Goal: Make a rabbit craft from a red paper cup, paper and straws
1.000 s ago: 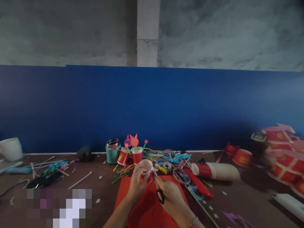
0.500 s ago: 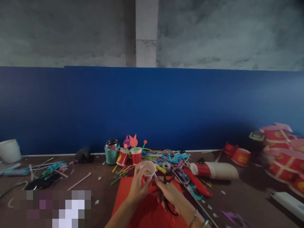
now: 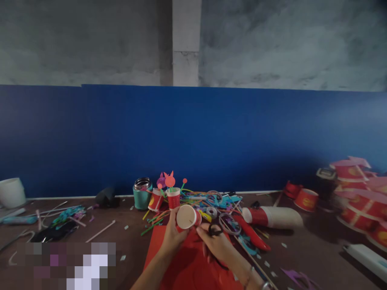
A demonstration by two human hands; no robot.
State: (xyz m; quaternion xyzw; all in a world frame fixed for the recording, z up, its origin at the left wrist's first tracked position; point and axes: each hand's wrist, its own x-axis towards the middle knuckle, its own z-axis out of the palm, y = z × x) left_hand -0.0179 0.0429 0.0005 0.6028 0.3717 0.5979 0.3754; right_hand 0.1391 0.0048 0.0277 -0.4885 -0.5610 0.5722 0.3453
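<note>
A red sheet (image 3: 193, 262) lay lowermost; behind it, an upright cup (image 3: 173, 199) with a paper figure (image 3: 170, 181) appeared finished. The left hand (image 3: 173, 233) gripped a tilted paper cup (image 3: 185, 215), without visible figure and judged barely begun; the right hand (image 3: 216, 243) gripped scissors (image 3: 211, 231) near its wall, piercing uncertain.

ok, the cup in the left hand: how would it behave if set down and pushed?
The cup is probably light for its size: it looks hollow and thin-walled. It appears to be paper, so a hard squeeze from the left hand could dent it. On its side, it may roll, given the round rim.
</note>
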